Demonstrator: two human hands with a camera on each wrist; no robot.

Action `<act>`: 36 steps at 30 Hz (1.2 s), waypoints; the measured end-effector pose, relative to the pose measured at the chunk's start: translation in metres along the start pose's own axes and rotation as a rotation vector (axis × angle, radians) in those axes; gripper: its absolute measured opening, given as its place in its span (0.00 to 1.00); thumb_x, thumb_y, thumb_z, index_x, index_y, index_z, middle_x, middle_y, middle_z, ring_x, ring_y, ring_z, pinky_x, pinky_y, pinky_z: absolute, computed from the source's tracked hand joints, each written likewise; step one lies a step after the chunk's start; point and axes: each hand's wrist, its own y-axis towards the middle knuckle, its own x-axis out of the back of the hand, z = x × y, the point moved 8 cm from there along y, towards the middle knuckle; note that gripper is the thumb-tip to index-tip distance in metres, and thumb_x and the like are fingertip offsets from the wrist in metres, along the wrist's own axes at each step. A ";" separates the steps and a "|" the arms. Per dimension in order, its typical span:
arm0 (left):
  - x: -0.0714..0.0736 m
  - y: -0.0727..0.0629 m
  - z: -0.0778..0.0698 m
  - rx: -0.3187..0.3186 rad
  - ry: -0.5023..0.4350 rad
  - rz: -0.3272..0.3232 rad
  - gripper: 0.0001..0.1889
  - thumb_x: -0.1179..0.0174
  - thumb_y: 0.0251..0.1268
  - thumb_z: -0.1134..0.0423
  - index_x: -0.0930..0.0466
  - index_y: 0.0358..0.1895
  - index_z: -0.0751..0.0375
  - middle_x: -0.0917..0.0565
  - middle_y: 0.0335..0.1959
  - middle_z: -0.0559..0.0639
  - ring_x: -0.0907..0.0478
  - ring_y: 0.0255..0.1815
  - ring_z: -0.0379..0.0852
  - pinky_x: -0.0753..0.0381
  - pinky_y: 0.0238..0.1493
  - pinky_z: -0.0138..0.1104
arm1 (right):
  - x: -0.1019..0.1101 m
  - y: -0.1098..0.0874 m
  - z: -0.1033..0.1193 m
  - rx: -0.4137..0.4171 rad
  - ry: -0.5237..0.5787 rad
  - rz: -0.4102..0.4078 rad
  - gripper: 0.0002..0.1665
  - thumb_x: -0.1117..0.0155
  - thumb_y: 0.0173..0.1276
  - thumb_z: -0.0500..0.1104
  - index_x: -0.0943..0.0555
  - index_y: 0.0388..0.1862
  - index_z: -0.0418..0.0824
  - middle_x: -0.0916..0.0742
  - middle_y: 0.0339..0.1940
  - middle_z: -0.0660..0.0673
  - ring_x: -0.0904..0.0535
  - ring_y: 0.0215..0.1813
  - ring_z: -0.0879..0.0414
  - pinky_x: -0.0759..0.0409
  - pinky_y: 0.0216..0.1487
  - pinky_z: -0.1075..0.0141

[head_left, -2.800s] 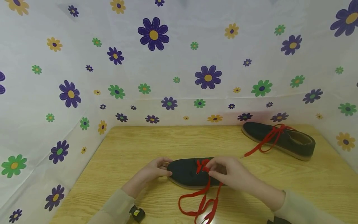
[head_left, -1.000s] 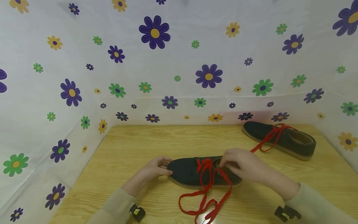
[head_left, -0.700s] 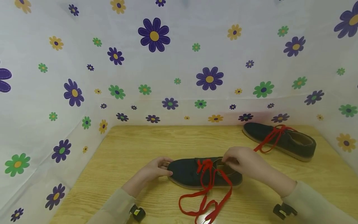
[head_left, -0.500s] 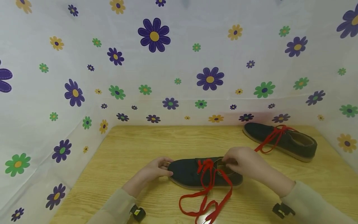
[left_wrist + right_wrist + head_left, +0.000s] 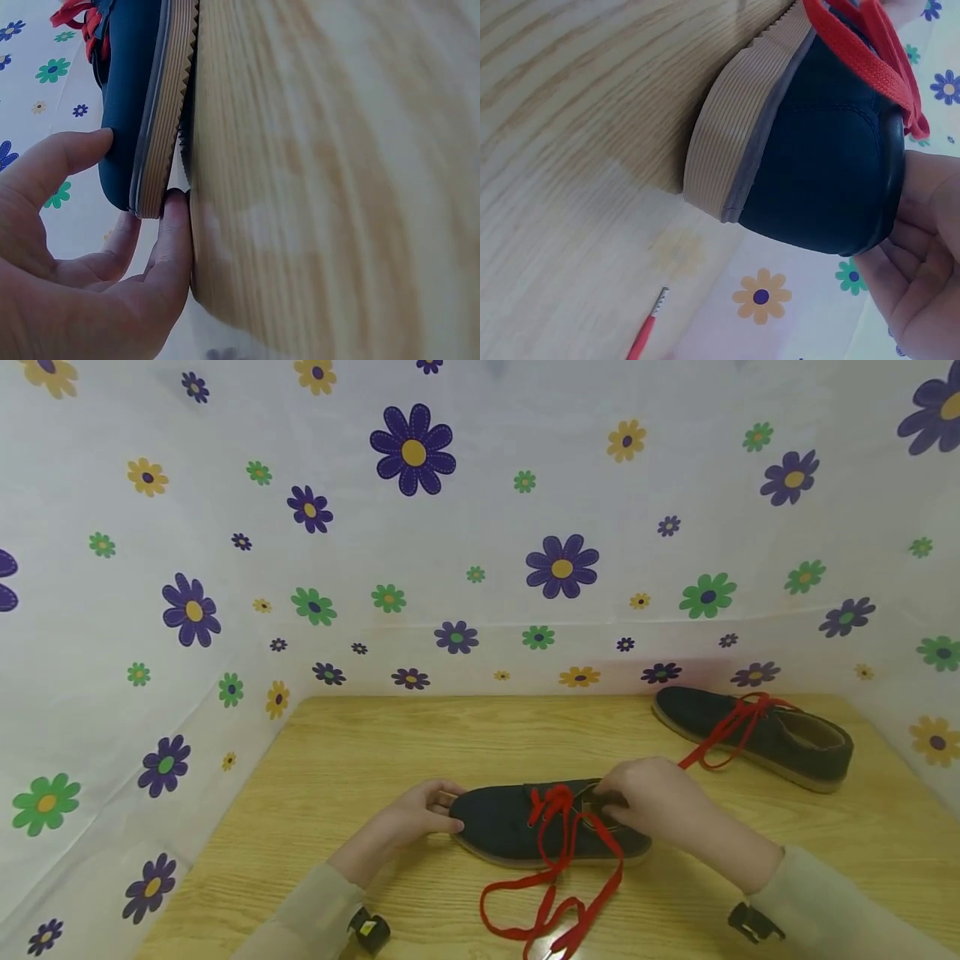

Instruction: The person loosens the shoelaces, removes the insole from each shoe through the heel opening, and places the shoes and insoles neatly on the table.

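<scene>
A dark navy shoe lies sole down near the front of the table, toe to the left. My left hand holds its toe, thumb on the upper and fingers at the sole edge, as the left wrist view shows. At the shoe's opening, my right hand has curled fingers at the far collar near the heel; the fingertips are partly hidden. Red shoelaces are crossed at the tongue. Their loose lengths drape over the near side and loop on the wood. The heel fills the right wrist view.
A matching shoe with a red lace stands at the back right, heel toward the right. Flower-printed white sheeting rises behind and beside the wooden table.
The right hand has let go of the red lace and moved right, from the laces to the shoe's opening. One lace length now loops rightward over the opening's edge. The left hand stays at the toe.
</scene>
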 end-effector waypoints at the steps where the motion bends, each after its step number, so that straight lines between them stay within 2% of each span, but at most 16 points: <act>1: 0.000 0.000 0.000 0.000 0.000 -0.001 0.28 0.31 0.65 0.72 0.27 0.68 0.70 0.19 0.59 0.64 0.19 0.55 0.51 0.20 0.56 0.38 | -0.001 0.001 0.001 -0.005 -0.008 0.017 0.10 0.16 0.59 0.41 0.07 0.39 0.46 0.06 0.37 0.51 0.09 0.39 0.56 0.12 0.41 0.60; 7: 0.000 0.001 -0.001 0.005 0.001 -0.009 0.28 0.30 0.63 0.72 0.26 0.67 0.68 0.19 0.58 0.63 0.19 0.54 0.50 0.21 0.55 0.37 | -0.007 0.009 0.006 -0.041 -0.056 0.118 0.05 0.17 0.61 0.42 0.08 0.30 0.49 0.09 0.28 0.55 0.14 0.31 0.60 0.15 0.35 0.63; 11: 0.001 0.002 -0.002 0.004 0.002 -0.010 0.28 0.30 0.64 0.72 0.26 0.67 0.68 0.19 0.58 0.62 0.19 0.54 0.50 0.21 0.54 0.36 | -0.008 0.013 0.007 -0.056 -0.079 0.117 0.10 0.16 0.59 0.42 0.11 0.23 0.49 0.11 0.23 0.56 0.16 0.27 0.60 0.17 0.33 0.64; 17: 0.002 0.002 -0.003 0.015 0.017 -0.007 0.27 0.29 0.64 0.71 0.25 0.66 0.67 0.19 0.57 0.62 0.19 0.53 0.51 0.21 0.52 0.37 | -0.012 0.014 0.006 -0.092 -0.074 0.118 0.14 0.15 0.57 0.41 0.15 0.19 0.50 0.13 0.20 0.56 0.19 0.25 0.60 0.19 0.30 0.63; 21: 0.002 0.000 -0.003 0.023 0.035 -0.008 0.27 0.29 0.65 0.71 0.25 0.66 0.67 0.19 0.56 0.62 0.19 0.52 0.51 0.21 0.50 0.38 | -0.015 0.013 0.006 -0.113 -0.032 0.133 0.16 0.17 0.58 0.40 0.16 0.19 0.50 0.14 0.20 0.55 0.20 0.25 0.59 0.20 0.29 0.62; 28: 0.002 -0.003 -0.004 0.031 0.034 -0.018 0.27 0.29 0.64 0.72 0.24 0.65 0.66 0.19 0.56 0.62 0.19 0.52 0.51 0.21 0.52 0.38 | -0.015 0.008 0.000 -0.134 0.072 0.100 0.15 0.21 0.60 0.35 0.17 0.20 0.50 0.16 0.22 0.57 0.24 0.26 0.63 0.23 0.29 0.65; 32: 0.002 -0.003 -0.004 0.037 0.036 -0.024 0.27 0.28 0.64 0.71 0.24 0.65 0.66 0.19 0.56 0.61 0.19 0.52 0.51 0.21 0.54 0.39 | -0.015 0.008 -0.005 -0.169 0.110 0.102 0.10 0.23 0.64 0.39 0.15 0.25 0.49 0.14 0.24 0.56 0.23 0.26 0.63 0.23 0.28 0.66; 36: 0.001 -0.003 -0.004 0.031 0.041 -0.026 0.27 0.28 0.64 0.71 0.24 0.65 0.66 0.19 0.57 0.62 0.19 0.53 0.51 0.21 0.56 0.41 | -0.018 0.012 -0.012 -0.237 0.175 0.155 0.07 0.25 0.68 0.42 0.12 0.29 0.47 0.12 0.26 0.55 0.23 0.25 0.64 0.23 0.27 0.66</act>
